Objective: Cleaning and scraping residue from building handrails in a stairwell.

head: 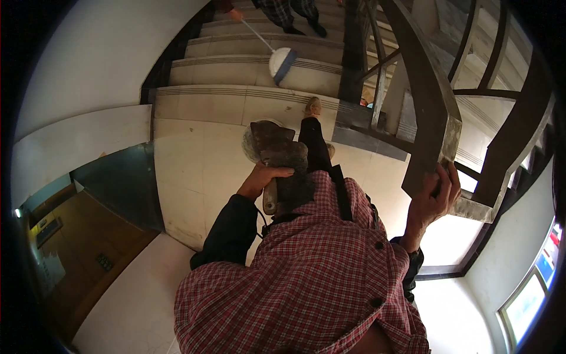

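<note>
My left hand [264, 179] grips a stack of dark, worn, flat pieces [283, 148], its thumb lying across them. A worn handle [270, 199], apparently wooden, hangs just below that hand. Partly hidden behind the stack is a round, pale-rimmed container [251, 144]; its contents cannot be seen. On the other side, my right hand [435, 192] rests with curled fingers on the lower end of a brown stair handrail [435, 119]. My foot [313, 106] is near the edge of the tiled landing [190, 163].
Pale steps [212, 68] with grooved edges adjoin the landing. On them a person [278, 13] in plaid trousers holds a broom [282, 64] with a blue and white head. A railing stands at the right, a wall [88, 66] at the left, a brown door [84, 239] lower left.
</note>
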`<state>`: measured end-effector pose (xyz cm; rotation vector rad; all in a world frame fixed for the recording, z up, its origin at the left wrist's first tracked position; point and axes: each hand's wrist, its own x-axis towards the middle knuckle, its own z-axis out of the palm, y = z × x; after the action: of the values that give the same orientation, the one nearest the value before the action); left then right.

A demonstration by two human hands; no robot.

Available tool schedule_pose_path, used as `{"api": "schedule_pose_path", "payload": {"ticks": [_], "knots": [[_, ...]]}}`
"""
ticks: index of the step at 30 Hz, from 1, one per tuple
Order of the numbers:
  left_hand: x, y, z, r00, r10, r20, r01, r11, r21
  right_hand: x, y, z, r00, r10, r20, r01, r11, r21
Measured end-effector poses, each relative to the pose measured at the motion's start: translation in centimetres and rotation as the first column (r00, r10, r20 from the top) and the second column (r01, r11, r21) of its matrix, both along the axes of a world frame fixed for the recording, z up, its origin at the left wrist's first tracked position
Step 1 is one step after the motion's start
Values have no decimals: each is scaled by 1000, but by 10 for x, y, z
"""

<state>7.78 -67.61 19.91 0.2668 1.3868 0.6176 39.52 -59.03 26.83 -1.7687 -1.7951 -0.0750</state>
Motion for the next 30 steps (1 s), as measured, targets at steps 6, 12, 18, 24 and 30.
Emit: {"api": "schedule_pose_path", "payload": {"ticks": [6, 12, 18, 24, 30], "knots": [[2, -8, -8, 997, 61, -39, -59, 996, 61, -1, 0, 0, 1000, 21, 13, -21, 999, 26], [1, -9, -12, 999, 50, -16, -49, 998, 43, 1, 0, -2, 1000, 3, 11, -3, 1000, 18], [-1, -5, -11, 997, 76, -27, -75, 996, 56, 0, 0, -3, 1000, -11, -11, 11, 1000, 15], [-16, 1, -7, 991, 133, 11, -134, 988, 78, 1, 2, -1, 1000, -10, -20, 11, 999, 38], [-16, 9, 17, 985, 171, 2, -169, 971, 168, 3, 4, 4, 1000, 11, -10, -11, 999, 51]]}}
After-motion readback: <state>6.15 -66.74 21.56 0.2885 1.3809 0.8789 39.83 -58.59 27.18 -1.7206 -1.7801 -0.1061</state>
